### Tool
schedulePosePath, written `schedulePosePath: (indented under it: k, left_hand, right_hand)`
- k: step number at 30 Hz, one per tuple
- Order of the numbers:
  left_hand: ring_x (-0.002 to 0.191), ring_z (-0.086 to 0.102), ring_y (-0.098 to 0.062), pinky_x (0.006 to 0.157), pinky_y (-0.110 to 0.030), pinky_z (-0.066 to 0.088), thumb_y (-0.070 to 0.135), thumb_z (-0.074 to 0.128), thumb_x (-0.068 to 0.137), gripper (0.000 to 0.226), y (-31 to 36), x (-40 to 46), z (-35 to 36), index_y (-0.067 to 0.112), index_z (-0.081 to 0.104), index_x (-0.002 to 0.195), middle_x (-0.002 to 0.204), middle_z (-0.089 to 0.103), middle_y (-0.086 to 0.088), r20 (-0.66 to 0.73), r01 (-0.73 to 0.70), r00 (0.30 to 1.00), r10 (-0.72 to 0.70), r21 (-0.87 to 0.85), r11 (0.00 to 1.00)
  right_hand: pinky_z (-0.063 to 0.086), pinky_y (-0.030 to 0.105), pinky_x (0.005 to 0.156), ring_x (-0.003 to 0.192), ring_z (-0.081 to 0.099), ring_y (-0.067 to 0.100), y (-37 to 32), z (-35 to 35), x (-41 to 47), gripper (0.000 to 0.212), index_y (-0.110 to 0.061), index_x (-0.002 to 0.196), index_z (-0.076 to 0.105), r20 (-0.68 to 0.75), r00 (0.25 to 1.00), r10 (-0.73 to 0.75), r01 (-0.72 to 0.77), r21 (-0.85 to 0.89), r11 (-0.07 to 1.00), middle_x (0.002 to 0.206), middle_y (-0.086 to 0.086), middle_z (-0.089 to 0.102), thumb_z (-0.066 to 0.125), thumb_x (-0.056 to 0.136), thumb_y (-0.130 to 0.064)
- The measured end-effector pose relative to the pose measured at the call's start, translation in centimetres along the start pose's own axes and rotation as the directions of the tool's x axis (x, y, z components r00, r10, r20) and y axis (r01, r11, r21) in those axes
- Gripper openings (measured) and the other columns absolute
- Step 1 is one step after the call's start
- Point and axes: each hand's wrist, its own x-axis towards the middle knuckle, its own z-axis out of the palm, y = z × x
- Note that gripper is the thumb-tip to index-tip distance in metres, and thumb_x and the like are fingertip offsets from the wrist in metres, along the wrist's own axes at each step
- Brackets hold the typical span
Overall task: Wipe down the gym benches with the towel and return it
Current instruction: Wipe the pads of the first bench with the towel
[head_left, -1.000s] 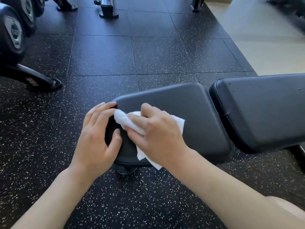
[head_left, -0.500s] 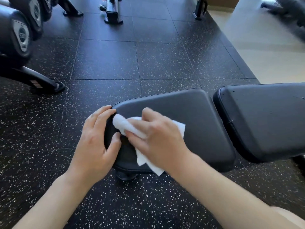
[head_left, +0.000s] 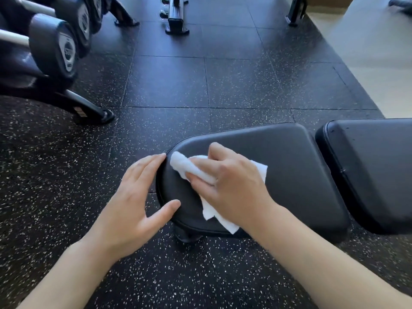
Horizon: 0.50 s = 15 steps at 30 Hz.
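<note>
A black padded bench seat (head_left: 289, 166) lies in front of me, with a second black pad (head_left: 370, 166) to its right across a narrow gap. My right hand (head_left: 231, 186) presses a crumpled white towel (head_left: 185, 166) onto the seat's rounded left end. The towel's corners stick out below and to the right of that hand. My left hand (head_left: 136, 197) grips the seat's left rim, with the fingers curled over the edge and the thumb on the pad.
A dumbbell rack (head_left: 55, 52) with several black dumbbells stands at the left, its foot (head_left: 98, 112) reaching toward the bench. Other equipment bases (head_left: 176, 21) stand at the back. Speckled black rubber floor (head_left: 200, 85) lies all around, with pale floor (head_left: 367, 41) at the right.
The view has tilted up, so the bench sits lower in the frame. My left hand's fingers have spread and shifted slightly along the rim. The right hand stays on the towel.
</note>
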Motion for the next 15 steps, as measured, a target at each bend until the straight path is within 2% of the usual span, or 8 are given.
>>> schedulePosePath:
  k: [3,6,7,9,12,14,15]
  left_hand:
    - [0.158,0.022,-0.007,0.127,-0.020,0.018,0.070,0.060,0.088,0.094,-0.3,-0.7,-0.3,0.030,0.026,0.166,0.163,0.028,0.024,0.025,0.031,0.999,-0.031,0.005,0.999]
    - [0.157,0.019,0.000,0.125,-0.016,0.016,0.075,0.063,0.083,0.102,-0.4,-0.9,-0.5,0.034,0.022,0.166,0.162,0.025,0.031,0.035,0.053,0.998,-0.053,0.000,0.999]
    - [0.156,0.019,0.003,0.124,-0.012,0.014,0.076,0.065,0.081,0.104,-0.4,-0.9,-0.7,0.036,0.022,0.166,0.161,0.022,0.036,0.033,0.051,0.998,-0.051,0.000,0.999]
    - [0.155,0.020,0.004,0.123,-0.009,0.014,0.076,0.069,0.079,0.107,-0.5,-0.9,-0.9,0.037,0.022,0.166,0.159,0.018,0.041,0.046,0.029,0.998,-0.029,0.002,1.000]
    - [0.156,0.020,0.003,0.124,-0.019,0.022,0.078,0.072,0.077,0.107,-0.9,-1.4,-1.0,0.044,0.020,0.164,0.160,0.021,0.040,0.083,0.006,0.997,-0.007,0.022,1.000]
    - [0.155,0.020,0.006,0.123,-0.021,0.023,0.080,0.072,0.075,0.109,-1.2,-1.7,-1.0,0.046,0.019,0.164,0.160,0.020,0.041,0.088,0.020,0.996,-0.023,0.036,0.999]
    - [0.154,0.020,0.007,0.123,-0.020,0.022,0.081,0.072,0.074,0.111,-1.2,-1.8,-0.9,0.044,0.019,0.165,0.160,0.021,0.040,0.082,0.029,0.996,-0.032,0.037,0.999]
  right_hand:
    - [0.045,0.039,0.075,0.079,0.057,0.019,3.2,-1.3,1.9,0.020,-0.038,0.105,0.078,-0.051,0.987,0.154,-0.157,-0.069,0.985,0.083,-0.005,0.042,0.065,0.098,-0.050]
    - [0.043,0.040,0.072,0.076,0.055,0.022,4.6,-1.6,3.3,0.028,-0.029,0.091,0.077,-0.134,0.947,0.292,-0.304,-0.077,0.950,0.082,0.000,0.043,0.059,0.100,-0.049]
    - [0.044,0.040,0.071,0.074,0.053,0.022,3.6,-1.1,3.3,0.027,-0.028,0.089,0.076,-0.126,0.952,0.279,-0.290,-0.077,0.954,0.081,-0.001,0.042,0.059,0.100,-0.047]
    - [0.044,0.040,0.070,0.071,0.051,0.020,0.5,0.5,2.5,0.021,-0.029,0.092,0.077,-0.088,0.984,0.153,-0.159,-0.069,0.985,0.080,-0.005,0.040,0.063,0.098,-0.043]
    - [0.045,0.038,0.065,0.068,0.046,0.017,-3.0,2.2,1.1,0.021,-0.024,0.097,0.077,-0.026,0.998,-0.052,0.051,-0.009,0.999,0.081,-0.010,0.037,0.064,0.096,-0.040]
    - [0.048,0.039,0.068,0.070,0.049,0.017,-2.2,1.9,1.4,0.021,-0.027,0.104,0.078,-0.009,0.997,-0.079,0.079,0.012,0.997,0.083,-0.010,0.038,0.065,0.096,-0.042]
    - [0.049,0.041,0.072,0.074,0.054,0.019,-1.1,1.4,1.8,0.023,-0.032,0.108,0.077,0.003,0.999,-0.037,0.037,-0.019,0.999,0.084,-0.010,0.040,0.063,0.098,-0.046]
